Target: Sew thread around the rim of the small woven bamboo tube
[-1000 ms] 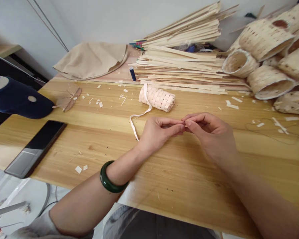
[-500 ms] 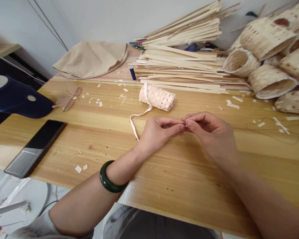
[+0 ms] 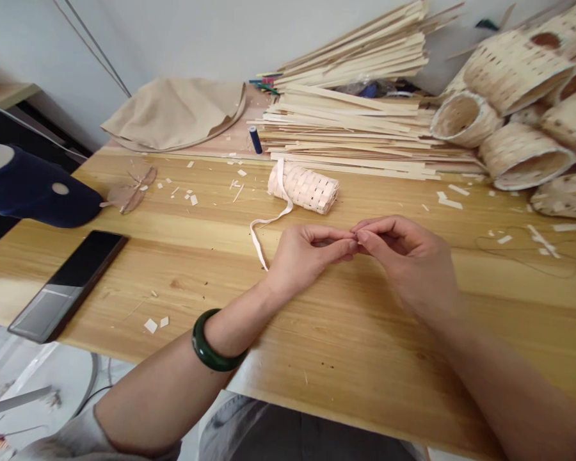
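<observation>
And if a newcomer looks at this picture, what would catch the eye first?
Probably the left hand and right hand, their fingertips together above the middle of the wooden table, with a dark green bangle on the left arm. Just beyond lies a small woven cylinder, a pale ribbon trailing from it towards the left hand. At the far right, larger woven tubes are piled up.

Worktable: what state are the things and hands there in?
Left hand, pinched; anything held unclear
Right hand, pinched; anything held unclear
Small woven cylinder, on its side
White ribbon, trailing
Blue tube, upright
Phone, flat
Wooden strips, piled
Beige cloth, rumpled
Larger woven cylinders, stacked
</observation>
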### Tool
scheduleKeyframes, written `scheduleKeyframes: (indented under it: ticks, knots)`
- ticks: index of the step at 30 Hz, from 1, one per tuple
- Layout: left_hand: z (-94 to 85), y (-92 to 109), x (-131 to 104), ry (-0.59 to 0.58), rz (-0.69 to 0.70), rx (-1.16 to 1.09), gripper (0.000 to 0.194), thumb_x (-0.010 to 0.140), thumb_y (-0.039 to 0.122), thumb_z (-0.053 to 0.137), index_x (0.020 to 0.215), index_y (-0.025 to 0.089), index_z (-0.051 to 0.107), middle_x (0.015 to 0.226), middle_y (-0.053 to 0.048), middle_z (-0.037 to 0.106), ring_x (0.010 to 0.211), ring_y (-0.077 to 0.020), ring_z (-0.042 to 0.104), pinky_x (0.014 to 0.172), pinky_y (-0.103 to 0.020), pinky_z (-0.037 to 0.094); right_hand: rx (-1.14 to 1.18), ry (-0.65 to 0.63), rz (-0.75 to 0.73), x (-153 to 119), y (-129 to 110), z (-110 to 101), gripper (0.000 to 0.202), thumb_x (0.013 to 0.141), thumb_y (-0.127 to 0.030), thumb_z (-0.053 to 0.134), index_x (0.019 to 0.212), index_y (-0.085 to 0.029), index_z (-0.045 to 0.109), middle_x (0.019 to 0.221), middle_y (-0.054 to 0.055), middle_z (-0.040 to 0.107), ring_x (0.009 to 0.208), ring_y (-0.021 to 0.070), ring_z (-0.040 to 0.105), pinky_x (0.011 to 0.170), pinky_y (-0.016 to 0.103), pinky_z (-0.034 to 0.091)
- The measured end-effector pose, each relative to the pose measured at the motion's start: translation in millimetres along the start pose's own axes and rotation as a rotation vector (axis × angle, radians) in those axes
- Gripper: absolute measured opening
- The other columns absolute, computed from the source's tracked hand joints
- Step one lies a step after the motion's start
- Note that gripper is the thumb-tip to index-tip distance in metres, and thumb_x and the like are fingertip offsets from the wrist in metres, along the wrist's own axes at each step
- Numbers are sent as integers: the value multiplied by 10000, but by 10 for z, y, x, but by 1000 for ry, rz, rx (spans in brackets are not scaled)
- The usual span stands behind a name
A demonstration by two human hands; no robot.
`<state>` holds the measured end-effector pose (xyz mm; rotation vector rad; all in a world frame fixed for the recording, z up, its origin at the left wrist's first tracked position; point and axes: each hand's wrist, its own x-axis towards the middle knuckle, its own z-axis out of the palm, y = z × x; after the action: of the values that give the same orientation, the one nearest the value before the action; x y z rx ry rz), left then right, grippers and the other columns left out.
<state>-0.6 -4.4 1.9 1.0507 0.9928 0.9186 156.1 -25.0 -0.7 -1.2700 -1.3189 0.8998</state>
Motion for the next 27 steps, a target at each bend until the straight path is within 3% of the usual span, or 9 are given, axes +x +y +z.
scheduleKeyframes:
  ticks: [8, 19, 27]
  knots:
    - [5, 11, -4, -3, -2, -19, 256, 630, 336, 879, 781, 142, 805, 735, -51, 777, 692, -162, 708, 745, -297, 581, -6, 15, -24, 4, 3, 7, 83, 804, -221, 724, 734, -261, 710, 820, -1, 735, 763, 170, 692, 704, 302, 602]
    - [-4, -14, 24, -11, 1, -99, 305, 618, 365, 886, 799, 138, 794, 761, -54, 778, 716, -181, 726, 788, -343, 590, 71, 13, 15, -22, 6, -4, 86, 835, -280, 725, 758, -256, 696, 911, 16, 738, 827, 200, 705, 794, 384, 637]
    - [-3, -17, 20, -5, 9, -83, 299, 601, 342, 893, 794, 134, 799, 734, -48, 773, 683, -149, 706, 752, -295, 582, 59, 23, 22, -21, 7, 0, 98, 824, -232, 714, 734, -263, 691, 906, 14, 735, 831, 199, 703, 791, 384, 628]
